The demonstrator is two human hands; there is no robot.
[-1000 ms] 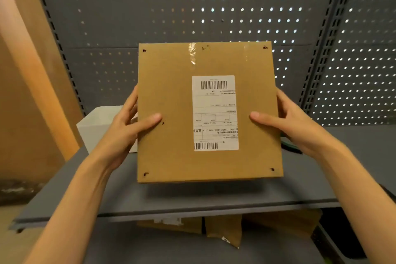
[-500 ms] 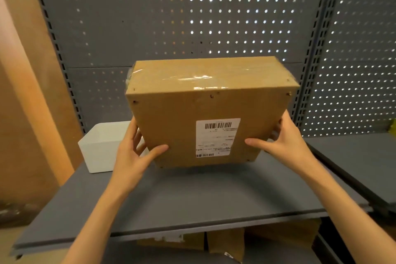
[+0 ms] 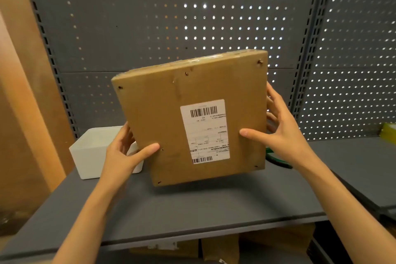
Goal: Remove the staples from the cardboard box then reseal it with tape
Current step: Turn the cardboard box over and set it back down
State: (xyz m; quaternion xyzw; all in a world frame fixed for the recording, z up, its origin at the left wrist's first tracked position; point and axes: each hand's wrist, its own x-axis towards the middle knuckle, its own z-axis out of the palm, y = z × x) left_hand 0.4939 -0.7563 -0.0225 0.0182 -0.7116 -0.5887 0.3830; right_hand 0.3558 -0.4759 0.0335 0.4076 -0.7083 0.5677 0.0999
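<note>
A brown cardboard box (image 3: 158, 118) is held in the air above the grey shelf (image 3: 192, 208), tilted with its right side higher. The face toward me carries a white shipping label (image 3: 205, 133) and small dark holes near its corners and upper middle. Clear tape glints along the narrow top face. My left hand (image 3: 124, 156) grips the box's lower left edge, thumb on the front. My right hand (image 3: 280, 130) grips the right edge, thumb on the front near the label, fingers behind.
A white open bin (image 3: 90, 152) stands on the shelf at the left, behind my left hand. A green-handled tool (image 3: 278, 161) lies on the shelf behind the box's right side. Grey pegboard forms the back wall. Flattened cardboard lies under the shelf.
The box has turned so the label face points more toward me and has tilted, right side up. Both hands kept their hold on its sides.
</note>
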